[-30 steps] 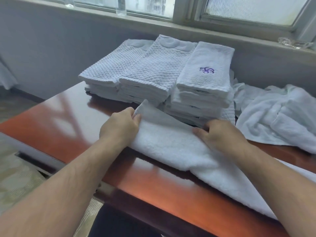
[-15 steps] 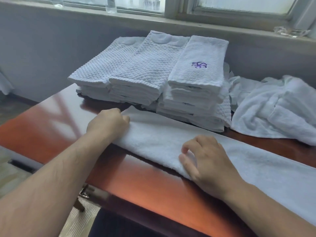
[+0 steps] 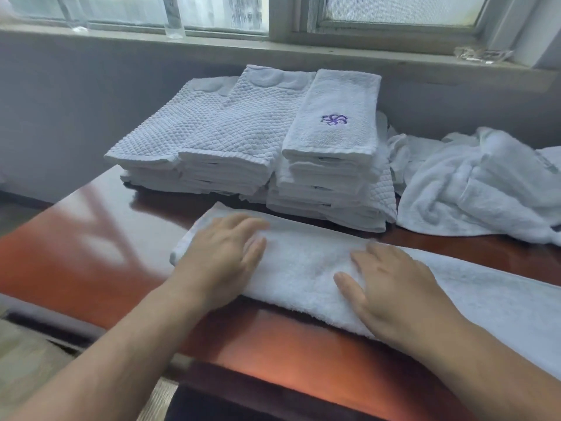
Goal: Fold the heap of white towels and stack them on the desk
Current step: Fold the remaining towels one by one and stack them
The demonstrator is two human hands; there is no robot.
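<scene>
**A:** what are the hands doing here?

**B:** both are lying flat on the towel, fingers straight and spread wide, pressing down and gripping nothing. The left hand is sitting near its left end, and the right hand is pressing nearer the middle.

**A:** and where's the towel lying?

**B:** it's stretching as a long folded strip across the front of the desk, running off frame on the right. The folded stacks are sitting just behind it, the right one showing a purple logo. The unfolded heap is slumping just beside them on the right, under the sill.
</scene>
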